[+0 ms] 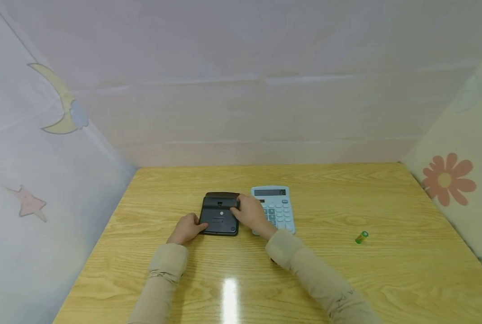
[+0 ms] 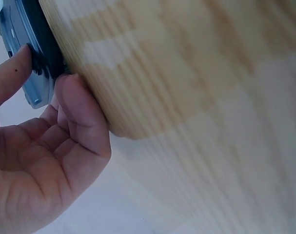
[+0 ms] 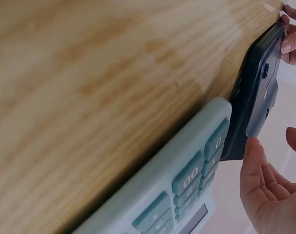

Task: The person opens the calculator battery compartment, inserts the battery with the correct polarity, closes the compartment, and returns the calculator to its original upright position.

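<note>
A black calculator [image 1: 216, 221] lies face down, its dark back turned up with a small notch near the top and a round foot at one corner. My left hand [image 1: 186, 228] grips its near left corner, thumb on the back and the curled index finger at the side, as the left wrist view shows. At the far right edge is my right hand [image 1: 251, 212]; in the right wrist view a fingertip [image 3: 255, 145] touches the rim while the thumb stands apart above it. A light blue calculator [image 1: 283, 216] lies face up under the right wrist, display lit.
A small green battery [image 1: 361, 237] lies to the right on the wooden table [image 1: 326, 279]. Something small and dark [image 1: 273, 261] peeks out from under the right sleeve. Printed cloth walls [image 1: 245, 112] stand behind and at both sides.
</note>
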`<state>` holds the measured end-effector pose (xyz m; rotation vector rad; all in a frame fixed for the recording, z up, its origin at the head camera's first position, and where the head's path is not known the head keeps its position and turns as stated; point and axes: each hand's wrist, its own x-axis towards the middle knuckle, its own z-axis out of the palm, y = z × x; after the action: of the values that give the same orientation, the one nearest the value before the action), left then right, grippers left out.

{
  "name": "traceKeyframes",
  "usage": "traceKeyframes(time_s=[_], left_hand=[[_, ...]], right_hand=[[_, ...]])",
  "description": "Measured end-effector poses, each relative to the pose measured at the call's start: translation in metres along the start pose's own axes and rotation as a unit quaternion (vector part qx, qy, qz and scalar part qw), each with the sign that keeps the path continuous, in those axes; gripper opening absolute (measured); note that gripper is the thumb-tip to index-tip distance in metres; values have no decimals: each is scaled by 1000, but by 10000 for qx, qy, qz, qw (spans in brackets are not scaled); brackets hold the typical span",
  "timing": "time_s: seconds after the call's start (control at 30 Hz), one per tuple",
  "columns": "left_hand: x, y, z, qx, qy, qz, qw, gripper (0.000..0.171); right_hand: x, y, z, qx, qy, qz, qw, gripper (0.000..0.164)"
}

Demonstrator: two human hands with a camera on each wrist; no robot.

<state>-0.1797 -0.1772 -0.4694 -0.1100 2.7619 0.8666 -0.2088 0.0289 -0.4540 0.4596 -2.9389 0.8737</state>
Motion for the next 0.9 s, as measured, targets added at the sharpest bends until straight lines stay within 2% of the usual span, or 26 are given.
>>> traceKeyframes(time_s=[0.3,0.43,0.67,0.8,0.9], left_hand=[[0,1,-3,13,-47,90,9999,27],[0,0,-5,-158,-90,96,9998,30],[5,-5,-14,-232,117,253,9993,38],[10,-6,-17,-713,113,255,9971,39],[13,-6,-19,-1400,-34,148,9900,40]], right_hand=[[-6,2,1,419,-41,401,9983,39],[-8,2,-1,583,-74,598,9965,41],[-11,3,0,929,15,612,9938,39],[-11,2,3,1022,64,741,9920,38],[-10,-1,5,922,59,935,9913,35]])
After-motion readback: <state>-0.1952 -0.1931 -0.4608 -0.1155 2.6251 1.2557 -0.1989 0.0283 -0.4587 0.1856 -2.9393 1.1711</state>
